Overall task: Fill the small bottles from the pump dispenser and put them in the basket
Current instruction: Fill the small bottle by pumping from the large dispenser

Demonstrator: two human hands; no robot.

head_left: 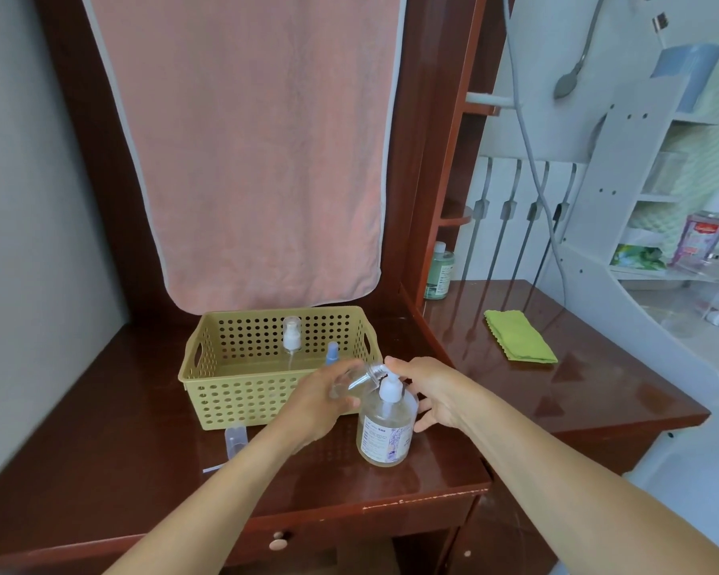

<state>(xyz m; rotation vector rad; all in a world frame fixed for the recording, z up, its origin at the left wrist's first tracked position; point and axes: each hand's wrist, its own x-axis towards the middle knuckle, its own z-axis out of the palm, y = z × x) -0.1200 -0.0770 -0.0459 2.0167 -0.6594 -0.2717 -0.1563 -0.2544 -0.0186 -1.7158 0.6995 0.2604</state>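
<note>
step: filling. left hand closed round small bottle, tilted, mouth at pump dispenser spout on counter. right hand loosely open, forefinger on pump head. next: press pump, keep mouth aligned; then basket.

The basket is sitting just behind the pump dispenser, its near wall blocking a straight low reach; two bottles are standing at its back, leaving the left half open from above. A small clear cap is lying in front of the basket. Bare tabletop is stretching left, and right toward the green cloth
</note>
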